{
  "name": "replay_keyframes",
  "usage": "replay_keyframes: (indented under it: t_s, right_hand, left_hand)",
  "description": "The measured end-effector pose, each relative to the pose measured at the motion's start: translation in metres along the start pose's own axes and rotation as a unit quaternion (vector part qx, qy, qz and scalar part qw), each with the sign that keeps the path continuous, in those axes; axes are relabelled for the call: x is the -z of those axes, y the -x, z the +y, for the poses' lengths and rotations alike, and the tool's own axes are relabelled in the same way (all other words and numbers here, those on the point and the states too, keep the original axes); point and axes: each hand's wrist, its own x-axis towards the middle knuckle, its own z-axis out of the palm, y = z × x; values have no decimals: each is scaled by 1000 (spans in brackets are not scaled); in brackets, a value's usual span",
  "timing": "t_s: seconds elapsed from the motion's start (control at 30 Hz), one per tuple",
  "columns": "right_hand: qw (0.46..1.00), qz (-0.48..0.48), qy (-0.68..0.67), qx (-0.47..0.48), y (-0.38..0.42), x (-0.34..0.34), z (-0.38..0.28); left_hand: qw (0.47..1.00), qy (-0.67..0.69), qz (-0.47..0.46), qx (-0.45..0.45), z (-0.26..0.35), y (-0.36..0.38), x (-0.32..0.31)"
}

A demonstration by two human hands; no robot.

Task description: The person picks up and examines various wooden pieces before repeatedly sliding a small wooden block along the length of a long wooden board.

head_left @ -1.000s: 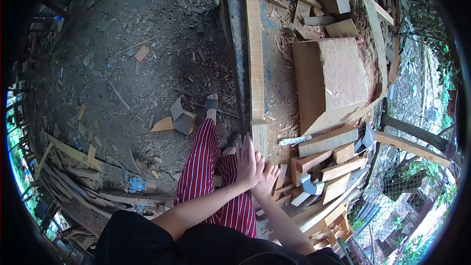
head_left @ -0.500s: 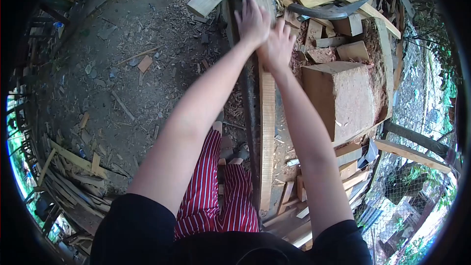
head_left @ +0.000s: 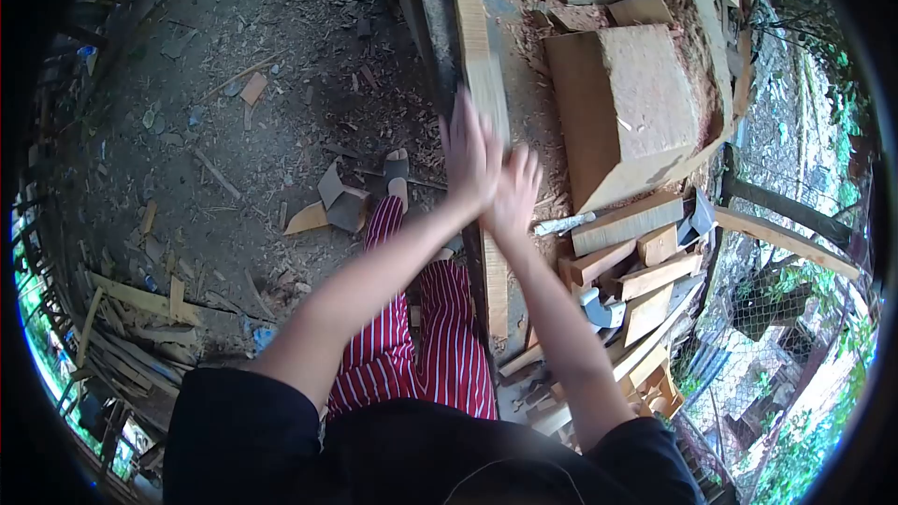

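A long, narrow wooden strip (head_left: 495, 290) runs away from me along the dark bench edge. On top of it is a pale wooden block (head_left: 487, 84), blurred by motion and shaped like a hand plane body; its near end is hidden under my hands. My left hand (head_left: 471, 157) presses on the block's left side, fingers pointing forward and closed along it. Close beside it, the wrists nearly touching, my right hand (head_left: 513, 194) grips the right side at the rear. Both hands are slightly smeared by motion.
A big wood block (head_left: 650, 98) stands right of the strip among reddish shavings. Offcuts (head_left: 627, 224) are piled nearer on the right, with a pale stick (head_left: 563, 223) beside them. Wood scraps (head_left: 339, 201) lie by my feet on the chip-strewn floor (head_left: 281, 56).
Both hands have come back toward my body along the strip, and the pale block has moved with them. My view has tilted down, showing more of my feet and the near offcuts.
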Motion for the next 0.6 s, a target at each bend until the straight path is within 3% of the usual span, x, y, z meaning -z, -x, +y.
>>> replay_keyframes:
  t_s: [0.17, 0.27, 0.43, 0.6]
  right_hand:
    - [997, -58, -32, -41, 178, -9, 16]
    - [997, -49, -40, -39, 223, -5, 12]
    - [997, -75, 13, -16, 187, -2, 12]
    - [999, -42, -10, 17, 31, 14, -1]
  left_hand:
    - [988, 15, -110, 107, 29, 172, 6]
    - [988, -30, -125, 81, 31, 218, 9]
    - [988, -17, -149, 47, 22, 182, 14]
    - [998, 11, -51, 40, 8, 37, 8]
